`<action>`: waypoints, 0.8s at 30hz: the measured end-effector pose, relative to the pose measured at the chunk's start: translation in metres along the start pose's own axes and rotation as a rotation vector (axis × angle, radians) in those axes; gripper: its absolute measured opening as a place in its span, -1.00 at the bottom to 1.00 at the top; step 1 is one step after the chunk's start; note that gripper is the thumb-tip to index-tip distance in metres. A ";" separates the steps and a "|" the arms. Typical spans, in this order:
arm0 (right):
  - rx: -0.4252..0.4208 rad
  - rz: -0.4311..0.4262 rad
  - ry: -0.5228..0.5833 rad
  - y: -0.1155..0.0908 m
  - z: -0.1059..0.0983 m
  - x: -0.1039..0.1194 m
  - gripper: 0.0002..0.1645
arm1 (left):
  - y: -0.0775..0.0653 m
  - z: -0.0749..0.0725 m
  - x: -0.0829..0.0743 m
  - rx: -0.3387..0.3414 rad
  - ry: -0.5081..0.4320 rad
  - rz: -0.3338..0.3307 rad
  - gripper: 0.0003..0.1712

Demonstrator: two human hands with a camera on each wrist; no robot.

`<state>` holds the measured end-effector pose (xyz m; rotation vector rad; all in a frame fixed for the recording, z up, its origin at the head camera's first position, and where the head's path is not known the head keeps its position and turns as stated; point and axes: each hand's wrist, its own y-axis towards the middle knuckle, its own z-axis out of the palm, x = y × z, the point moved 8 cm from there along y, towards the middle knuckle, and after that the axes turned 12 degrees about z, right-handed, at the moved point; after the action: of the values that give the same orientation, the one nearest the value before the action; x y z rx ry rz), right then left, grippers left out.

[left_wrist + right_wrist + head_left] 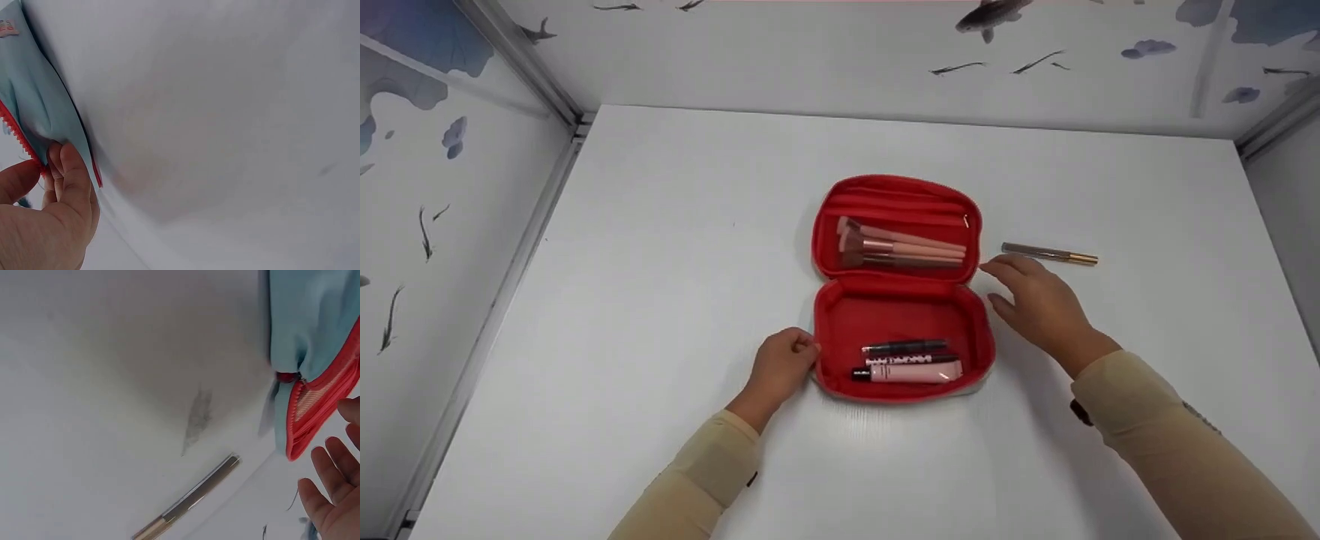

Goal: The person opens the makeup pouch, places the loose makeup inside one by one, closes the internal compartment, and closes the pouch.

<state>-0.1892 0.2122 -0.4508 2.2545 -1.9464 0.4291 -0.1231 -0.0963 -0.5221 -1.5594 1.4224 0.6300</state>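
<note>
A red-lined cosmetic bag [877, 315] lies unzipped on the table, lid folded back; its outside [36, 84] is light blue. Several pink-handled makeup brushes [915, 248] sit behind the lid's mesh. In the lower half lie a pink squeeze tube [915, 373], a slim patterned tube [887, 360] and a dark slim tube [904, 347]. My left hand [780, 365] pinches the bag's left rim between thumb and fingers. Beside the hinge on the right, my right hand [1042, 304] hovers with fingers spread, holding nothing. Beyond it lies a slim brown-and-gold cosmetic tube [191, 494].
The white table [660, 262] reaches back to a wall panel [810, 60] printed with fish and plants. A similar panel [472, 195] stands along the left side, and another wall [1286, 187] borders the right.
</note>
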 end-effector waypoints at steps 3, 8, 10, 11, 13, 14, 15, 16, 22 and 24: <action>0.008 0.032 -0.022 0.005 -0.001 -0.013 -0.41 | 0.000 -0.001 -0.001 0.002 0.005 0.001 -0.87; 0.033 0.099 -0.002 0.015 -0.001 -0.036 -0.40 | -0.001 -0.001 0.001 0.006 0.010 -0.015 -0.86; 0.049 0.134 0.013 0.018 0.000 -0.045 -0.37 | -0.001 -0.001 0.002 0.009 0.012 -0.025 -0.86; 0.056 0.151 0.015 0.019 0.001 -0.050 -0.35 | -0.001 -0.001 0.002 0.009 0.013 -0.028 -0.86; 0.069 0.185 0.018 0.020 0.002 -0.058 -0.33 | -0.001 -0.001 0.003 0.010 0.009 -0.031 -0.86; 0.073 0.198 0.015 0.021 0.003 -0.062 -0.33 | -0.001 -0.001 0.003 0.010 0.009 -0.031 -0.86; 0.072 0.206 0.013 0.022 0.003 -0.065 -0.33 | -0.001 0.000 0.003 0.011 0.009 -0.034 -0.86; 0.070 0.212 0.009 0.022 0.003 -0.068 -0.34 | -0.001 0.000 0.003 0.011 0.009 -0.033 -0.86; 0.054 0.213 -0.024 0.027 0.003 -0.080 -0.42 | 0.000 -0.001 0.000 -0.001 -0.010 -0.002 -0.87; 0.055 0.212 -0.029 0.029 0.004 -0.083 -0.43 | 0.001 -0.001 -0.001 -0.005 -0.014 0.008 -0.88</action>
<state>-0.2281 0.2849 -0.4813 2.1039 -2.2253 0.4814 -0.1241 -0.0970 -0.5207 -1.5517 1.4186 0.6485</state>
